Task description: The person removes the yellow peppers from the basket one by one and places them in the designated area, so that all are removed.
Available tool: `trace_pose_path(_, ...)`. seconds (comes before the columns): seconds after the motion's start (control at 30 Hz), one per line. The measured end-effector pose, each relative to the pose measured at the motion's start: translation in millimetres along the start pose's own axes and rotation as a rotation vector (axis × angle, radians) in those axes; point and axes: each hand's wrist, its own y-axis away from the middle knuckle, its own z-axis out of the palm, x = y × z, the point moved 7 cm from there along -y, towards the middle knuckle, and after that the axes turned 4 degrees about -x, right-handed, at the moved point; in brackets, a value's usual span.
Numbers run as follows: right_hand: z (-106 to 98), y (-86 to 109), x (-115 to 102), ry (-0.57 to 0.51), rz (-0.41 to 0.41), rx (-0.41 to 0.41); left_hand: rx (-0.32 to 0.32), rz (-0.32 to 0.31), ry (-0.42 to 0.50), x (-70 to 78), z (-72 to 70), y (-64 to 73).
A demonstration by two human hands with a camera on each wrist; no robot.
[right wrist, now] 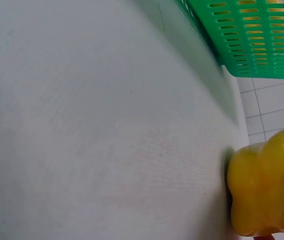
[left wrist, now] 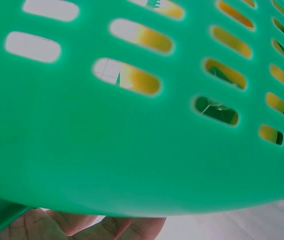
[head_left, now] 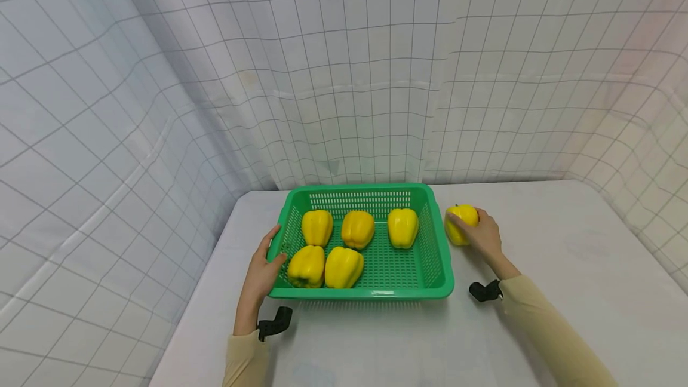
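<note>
A green plastic basket (head_left: 371, 294) with slotted walls stands on the white table and has several yellow bell peppers (head_left: 317, 229) in it. My left hand (head_left: 260, 273) holds the basket's left rim, thumb over the edge; in the left wrist view its fingers (left wrist: 106, 229) show past the basket's green wall (left wrist: 106, 155). Right of the basket, my right hand (head_left: 486, 236) grips another yellow bell pepper (head_left: 460, 214) from its right side. That bell pepper (right wrist: 264, 187) appears at the lower right of the right wrist view, low over or on the table; contact is unclear.
White sheeting with a grid of dark lines (head_left: 349, 106) hangs behind the table and along both sides. The white tabletop (head_left: 376, 345) extends in front of the basket and to its right. A black wrist camera (head_left: 485, 291) sits below my right hand, another (head_left: 276, 322) below my left.
</note>
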Motion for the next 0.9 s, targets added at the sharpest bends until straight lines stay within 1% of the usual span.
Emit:
trace_pose_path(0.17, 1.4, -1.1, 0.1, 0.012, 0.008, -0.002, 0.002, 0.0, 0.006, 0.2, 0.2, -0.1)
trace_pose_path(0.43, 2.4, 0.8, -0.8, 0.015, 0.013, 0.031, 0.0, -0.004, 0.007, 0.2, 0.1, -0.2)
trace_pose_path(0.73, 3.9, 2.8, -2.0, 0.0, 0.021, 0.061, 0.003, -0.004, 0.0, 0.4, -0.9, -0.2)
trace_pose_path(0.9, 3.4, 3.8, -2.1, -0.029, 0.018, 0.068, -0.002, -0.006, 0.006, -0.7, -0.4, -0.3)
